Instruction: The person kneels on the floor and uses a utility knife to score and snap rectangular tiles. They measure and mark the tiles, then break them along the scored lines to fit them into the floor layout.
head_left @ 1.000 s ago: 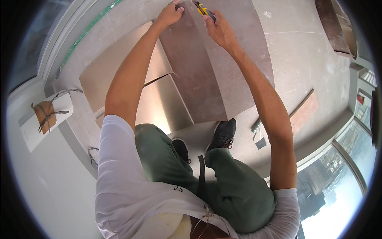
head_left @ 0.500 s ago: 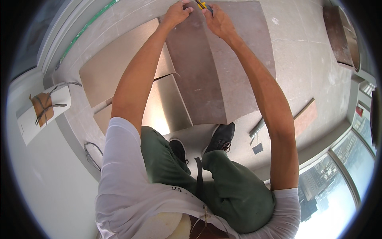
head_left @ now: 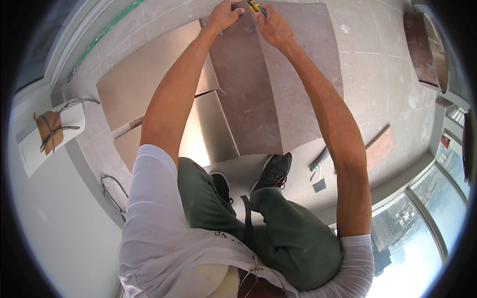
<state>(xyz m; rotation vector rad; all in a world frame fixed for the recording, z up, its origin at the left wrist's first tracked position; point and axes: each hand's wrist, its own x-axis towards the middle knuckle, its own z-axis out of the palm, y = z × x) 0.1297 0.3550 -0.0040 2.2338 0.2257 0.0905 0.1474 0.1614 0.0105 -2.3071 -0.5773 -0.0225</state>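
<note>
Both my arms stretch to the far edge of the view, above a dark brown sheet [head_left: 247, 89] lying on the floor. In my right hand [head_left: 276, 27] is a yellow-and-black utility knife [head_left: 257, 7], its tip pointing up and left, partly out of view. Just left of it, my left hand [head_left: 224, 17] is closed with thumb and fingers drawn together over the sheet's far end. What it grips there is cut off by the top edge. Under my left arm lie shiny tan sheets [head_left: 154, 67], one with a dark slit between it and the nearer piece [head_left: 211, 131].
My black shoes [head_left: 272, 171] stand by the sheets' near edge. A grey tube [head_left: 319, 161] and a reddish offcut [head_left: 380, 146] lie to the right. A curved brown roll [head_left: 422, 49] stands far right; a tied brown bundle [head_left: 50, 131] and cable [head_left: 113, 193] sit left.
The view has shifted slightly. The utility knife and both hands have moved only a little; the sheets lie as before.
</note>
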